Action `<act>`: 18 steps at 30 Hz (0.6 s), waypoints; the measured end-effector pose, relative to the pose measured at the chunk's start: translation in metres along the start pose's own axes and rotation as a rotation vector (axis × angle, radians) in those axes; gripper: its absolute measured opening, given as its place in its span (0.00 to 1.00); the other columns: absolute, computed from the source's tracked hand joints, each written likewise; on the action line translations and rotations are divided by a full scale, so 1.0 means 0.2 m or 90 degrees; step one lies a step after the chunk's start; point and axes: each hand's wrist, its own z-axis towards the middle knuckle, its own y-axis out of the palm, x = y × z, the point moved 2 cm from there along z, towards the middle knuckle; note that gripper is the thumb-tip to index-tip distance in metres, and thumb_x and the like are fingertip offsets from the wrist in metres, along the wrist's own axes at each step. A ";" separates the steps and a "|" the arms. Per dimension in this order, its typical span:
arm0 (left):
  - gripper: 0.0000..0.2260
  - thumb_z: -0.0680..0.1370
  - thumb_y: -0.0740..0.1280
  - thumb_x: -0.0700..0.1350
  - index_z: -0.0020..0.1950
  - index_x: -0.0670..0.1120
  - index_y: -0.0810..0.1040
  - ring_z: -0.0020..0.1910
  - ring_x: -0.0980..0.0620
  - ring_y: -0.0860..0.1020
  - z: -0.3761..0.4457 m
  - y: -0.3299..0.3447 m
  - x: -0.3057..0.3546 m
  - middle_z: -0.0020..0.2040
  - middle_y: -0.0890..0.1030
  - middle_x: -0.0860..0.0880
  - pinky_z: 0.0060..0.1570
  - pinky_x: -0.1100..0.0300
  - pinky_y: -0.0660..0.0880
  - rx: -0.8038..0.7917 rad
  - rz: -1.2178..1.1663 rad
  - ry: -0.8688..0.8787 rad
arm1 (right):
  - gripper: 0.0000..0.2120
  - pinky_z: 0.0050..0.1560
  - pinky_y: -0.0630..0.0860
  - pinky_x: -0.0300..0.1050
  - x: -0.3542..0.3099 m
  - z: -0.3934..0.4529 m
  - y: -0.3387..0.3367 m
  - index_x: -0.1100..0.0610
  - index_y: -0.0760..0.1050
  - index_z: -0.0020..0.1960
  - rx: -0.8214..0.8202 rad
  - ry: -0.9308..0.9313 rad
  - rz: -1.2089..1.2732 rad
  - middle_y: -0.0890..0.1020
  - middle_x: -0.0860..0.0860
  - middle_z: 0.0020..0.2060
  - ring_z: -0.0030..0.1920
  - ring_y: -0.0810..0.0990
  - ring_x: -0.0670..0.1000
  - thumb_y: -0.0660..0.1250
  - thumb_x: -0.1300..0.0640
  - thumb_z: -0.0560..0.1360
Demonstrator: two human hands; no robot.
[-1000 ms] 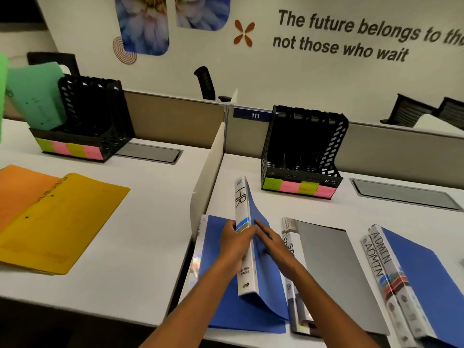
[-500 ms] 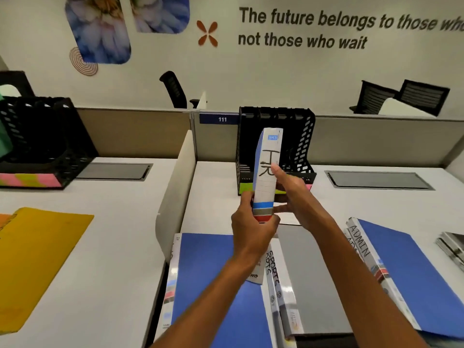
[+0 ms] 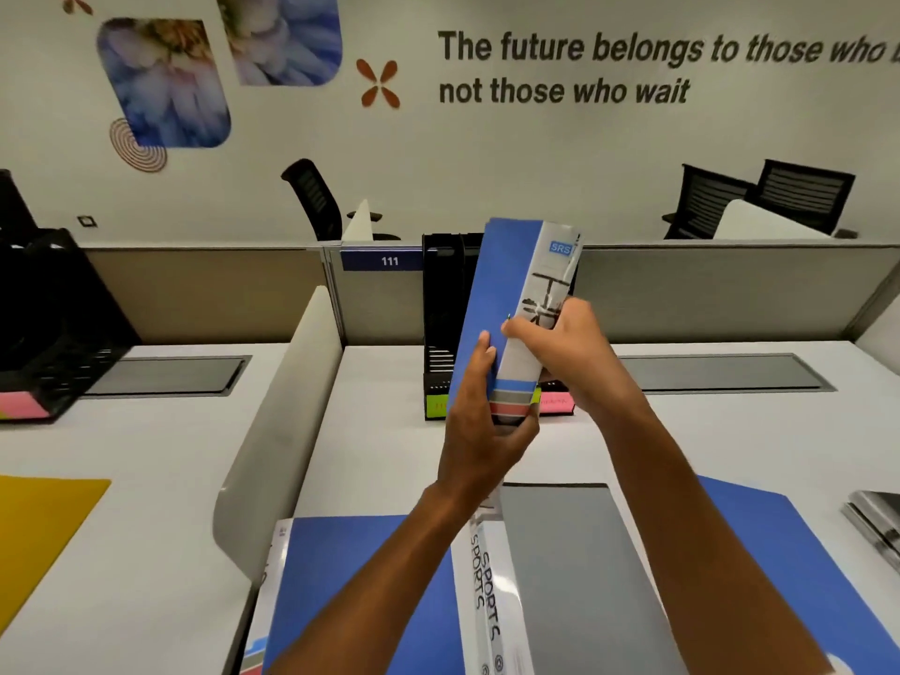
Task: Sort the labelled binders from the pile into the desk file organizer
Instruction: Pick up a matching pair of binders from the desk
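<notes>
Both hands hold a blue binder with a white labelled spine (image 3: 506,304) upright above the white worktop (image 3: 380,431). The left hand (image 3: 479,431) grips its lower end; the right hand (image 3: 560,353) pinches the spine higher up. Just behind stands a black mesh file organizer (image 3: 448,333). Below lie a flat blue binder (image 3: 350,577) and a grey binder marked SPORTS (image 3: 574,577).

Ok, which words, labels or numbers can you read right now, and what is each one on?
"The future belongs to those who" / "not those who wait": wall lettering, cut off at the right.
"111": blue plate on the partition.
"SRS": small logo on the spine of the held blue binder.
Handwritten spine label under the right hand: blurred and covered.
"SPORTS": spines of the grey binders.
Organizer sticky notes: unreadable.
</notes>
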 end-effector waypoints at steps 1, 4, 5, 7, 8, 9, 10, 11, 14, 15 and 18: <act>0.37 0.74 0.74 0.44 0.77 0.48 0.56 0.75 0.51 0.65 0.04 0.01 -0.01 0.79 0.58 0.53 0.60 0.60 0.77 -0.014 -0.005 0.007 | 0.14 0.45 0.83 0.53 -0.01 0.04 -0.02 0.55 0.74 0.56 0.011 -0.013 0.006 0.82 0.51 0.47 0.49 0.83 0.52 0.72 0.55 0.72; 0.39 0.75 0.72 0.53 0.79 0.48 0.53 0.77 0.50 0.60 0.12 0.02 -0.09 0.80 0.54 0.53 0.63 0.52 0.76 -0.042 0.016 0.029 | 0.07 0.37 0.81 0.43 -0.05 0.15 -0.08 0.51 0.75 0.45 0.043 -0.057 0.028 0.82 0.46 0.38 0.42 0.83 0.46 0.72 0.56 0.71; 0.40 0.75 0.70 0.56 0.79 0.48 0.52 0.78 0.50 0.58 0.14 0.01 -0.13 0.80 0.54 0.53 0.66 0.51 0.74 -0.050 0.031 0.032 | 0.06 0.35 0.79 0.41 -0.06 0.19 -0.09 0.52 0.75 0.43 0.051 -0.073 0.033 0.82 0.45 0.35 0.39 0.83 0.45 0.72 0.56 0.70; 0.38 0.76 0.66 0.60 0.79 0.49 0.52 0.78 0.53 0.56 0.15 -0.02 -0.21 0.80 0.55 0.53 0.72 0.56 0.66 -0.044 0.063 0.015 | 0.05 0.34 0.78 0.41 -0.08 0.27 -0.10 0.52 0.76 0.41 0.066 -0.100 0.043 0.81 0.44 0.32 0.36 0.82 0.45 0.72 0.56 0.69; 0.36 0.76 0.64 0.62 0.79 0.52 0.53 0.78 0.56 0.57 0.14 -0.05 -0.25 0.79 0.56 0.54 0.72 0.62 0.63 -0.024 0.073 -0.011 | 0.05 0.35 0.79 0.42 -0.09 0.32 -0.09 0.51 0.76 0.41 0.071 -0.107 0.048 0.81 0.44 0.31 0.36 0.82 0.45 0.72 0.56 0.69; 0.34 0.77 0.61 0.64 0.78 0.55 0.53 0.77 0.59 0.58 0.13 -0.07 -0.29 0.79 0.58 0.56 0.70 0.69 0.62 0.006 0.077 -0.044 | 0.05 0.36 0.79 0.43 -0.10 0.35 -0.08 0.50 0.76 0.41 0.074 -0.114 0.051 0.81 0.43 0.32 0.37 0.82 0.46 0.72 0.55 0.69; 0.31 0.77 0.59 0.65 0.77 0.58 0.55 0.75 0.62 0.59 0.13 -0.10 -0.33 0.78 0.60 0.57 0.68 0.73 0.62 0.037 0.086 -0.078 | 0.06 0.38 0.80 0.44 -0.11 0.40 -0.06 0.50 0.75 0.41 0.071 -0.121 0.053 0.81 0.43 0.32 0.38 0.82 0.46 0.72 0.55 0.69; 0.28 0.78 0.58 0.65 0.75 0.58 0.57 0.74 0.62 0.60 0.13 -0.12 -0.37 0.77 0.62 0.56 0.67 0.74 0.63 0.062 0.102 -0.107 | 0.06 0.39 0.81 0.44 -0.11 0.44 -0.04 0.50 0.75 0.42 0.068 -0.128 0.054 0.81 0.44 0.33 0.38 0.82 0.47 0.72 0.55 0.69; 0.21 0.80 0.62 0.53 0.72 0.49 0.67 0.74 0.57 0.64 0.16 -0.18 -0.52 0.75 0.66 0.51 0.70 0.65 0.63 0.081 0.195 -0.150 | 0.10 0.44 0.81 0.45 -0.11 0.57 0.03 0.53 0.76 0.49 0.075 -0.133 0.055 0.83 0.48 0.41 0.44 0.83 0.49 0.72 0.56 0.69; 0.19 0.80 0.64 0.48 0.71 0.47 0.69 0.74 0.55 0.64 0.17 -0.20 -0.57 0.75 0.66 0.49 0.71 0.64 0.62 0.067 0.233 -0.156 | 0.13 0.44 0.80 0.43 -0.11 0.61 0.05 0.54 0.77 0.52 0.086 -0.134 0.043 0.83 0.49 0.44 0.45 0.83 0.49 0.72 0.56 0.69; 0.17 0.80 0.65 0.42 0.69 0.43 0.71 0.74 0.51 0.65 0.23 -0.21 -0.73 0.74 0.68 0.47 0.72 0.61 0.62 -0.005 0.302 -0.193 | 0.18 0.47 0.81 0.44 -0.08 0.72 0.13 0.56 0.76 0.57 0.115 -0.125 0.009 0.83 0.50 0.50 0.49 0.82 0.49 0.73 0.55 0.69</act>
